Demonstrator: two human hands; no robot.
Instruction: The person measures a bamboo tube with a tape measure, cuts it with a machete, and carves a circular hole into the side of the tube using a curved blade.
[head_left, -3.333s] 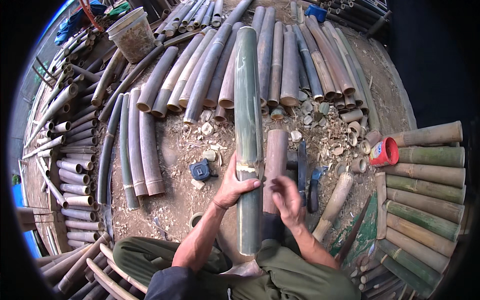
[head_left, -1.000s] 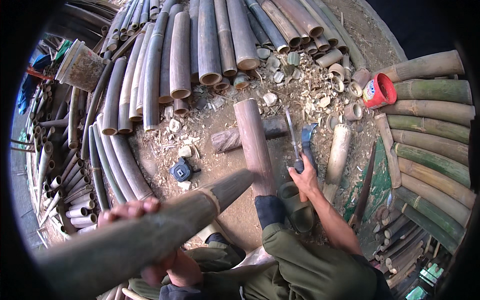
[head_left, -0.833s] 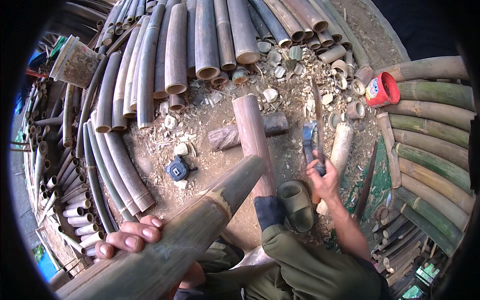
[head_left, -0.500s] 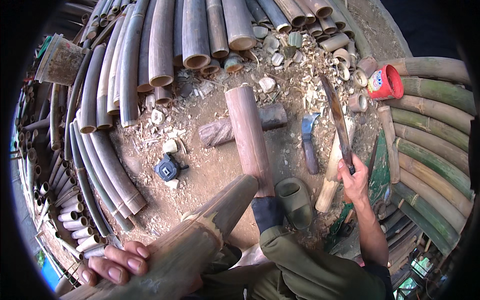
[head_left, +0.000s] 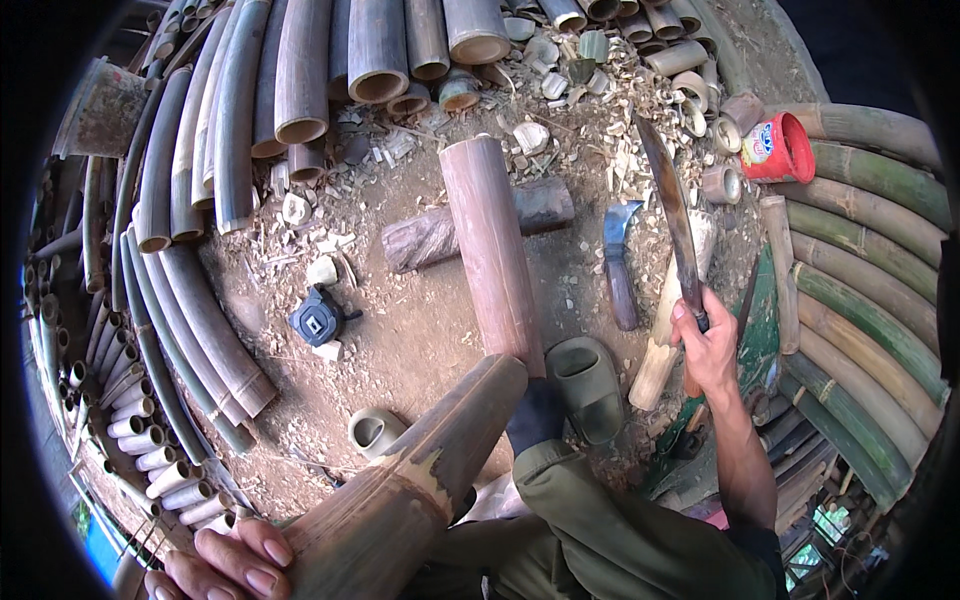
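Observation:
My left hand (head_left: 225,565) curls its fingers over a thick brownish bamboo pole (head_left: 400,495) that slants across my lap; its thumb is hidden. The pole's far end meets the lower part of a smooth reddish-brown bamboo piece (head_left: 490,250), near my dark-covered lower leg. This piece lies across a dark, rough log (head_left: 415,242) on the ground. In my right hand (head_left: 708,340), closed round its handle, a machete (head_left: 672,205) points up and away, its blade above a pale, partly stripped bamboo piece (head_left: 655,365).
A hooked blue-bladed knife (head_left: 620,270) and a dark tape measure (head_left: 322,317) lie on the ground. Olive slippers (head_left: 590,400) sit by my leg. Bamboo poles (head_left: 375,50) are stacked far and left, more (head_left: 870,260) at right beside a red tub (head_left: 790,150). Wood chips (head_left: 640,95) litter the ground.
The view has shifted slightly, and a second slipper now shows left of the pole. My left hand sits a little lower in view, still on the pole. The machete is held much as before.

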